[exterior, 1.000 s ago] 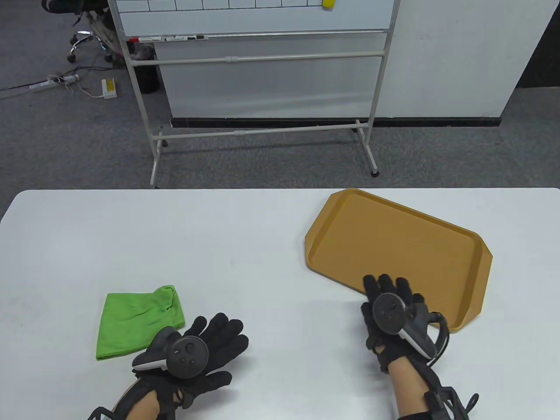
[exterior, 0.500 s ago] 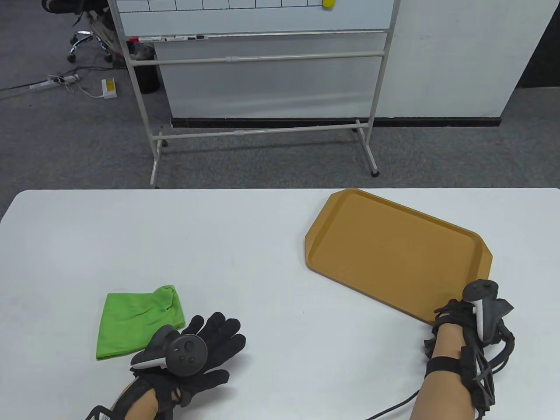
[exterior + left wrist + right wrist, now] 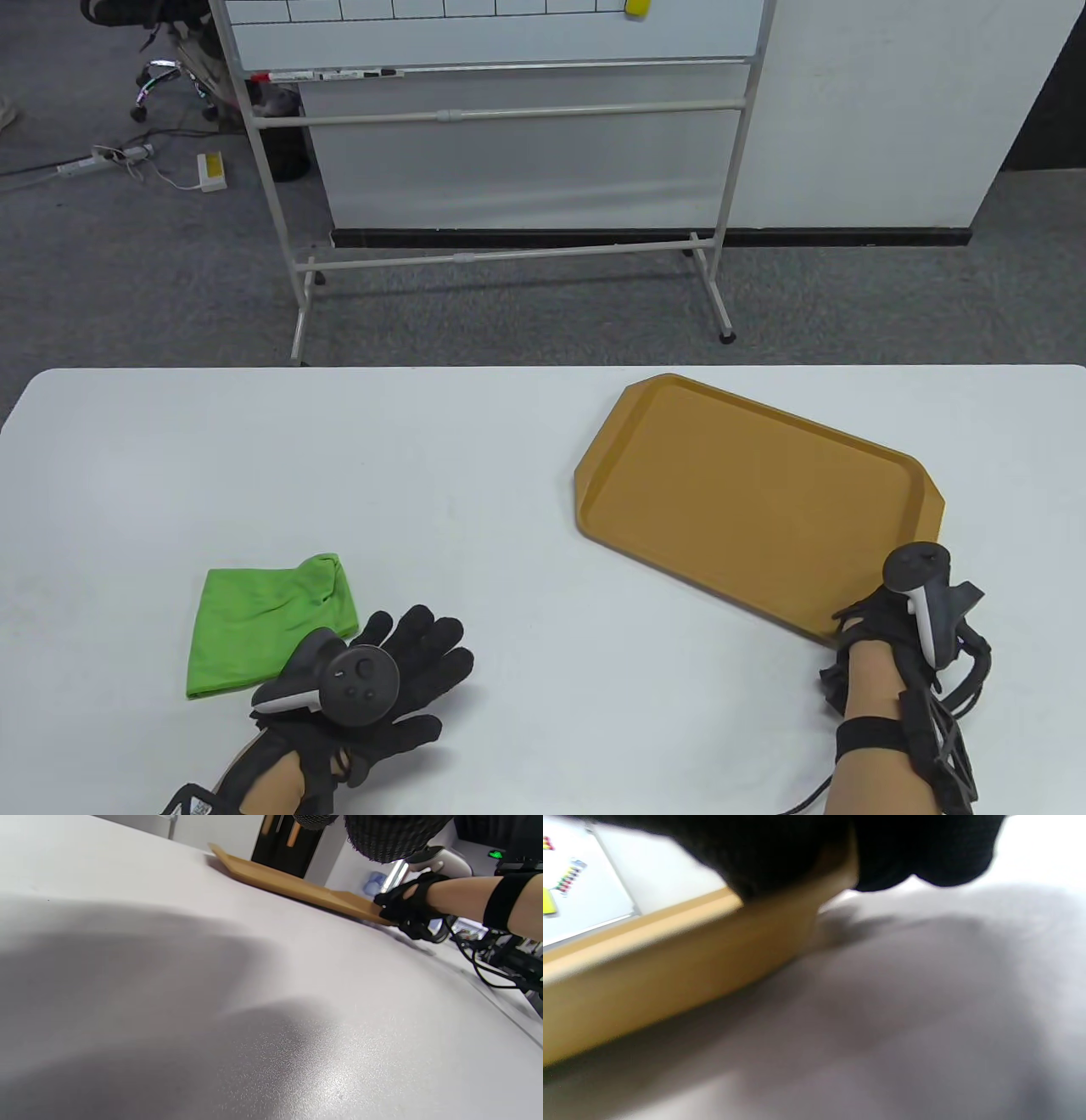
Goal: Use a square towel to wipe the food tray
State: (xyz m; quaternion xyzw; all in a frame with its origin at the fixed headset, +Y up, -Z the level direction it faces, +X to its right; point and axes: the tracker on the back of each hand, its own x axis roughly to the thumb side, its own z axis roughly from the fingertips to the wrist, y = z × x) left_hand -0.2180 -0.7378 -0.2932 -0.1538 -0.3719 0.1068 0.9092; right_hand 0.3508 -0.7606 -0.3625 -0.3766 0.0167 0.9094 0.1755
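A brown food tray lies at an angle on the right half of the white table. My right hand is turned on its side and grips the tray's near right corner. The right wrist view shows my fingers over the tray's rim. A crumpled green square towel lies at the near left. My left hand rests flat on the table just right of the towel, fingers spread, holding nothing. The left wrist view shows the tray and my right hand from low down.
A whiteboard on a metal stand stands on the carpet beyond the table's far edge. The tray's far corner lies close to that edge. Bare white table surface lies between the towel and the tray.
My right hand moved from the tray's near edge to its near right corner and turned on its side. The tray has since slid a little to the left. The left hand barely moved.
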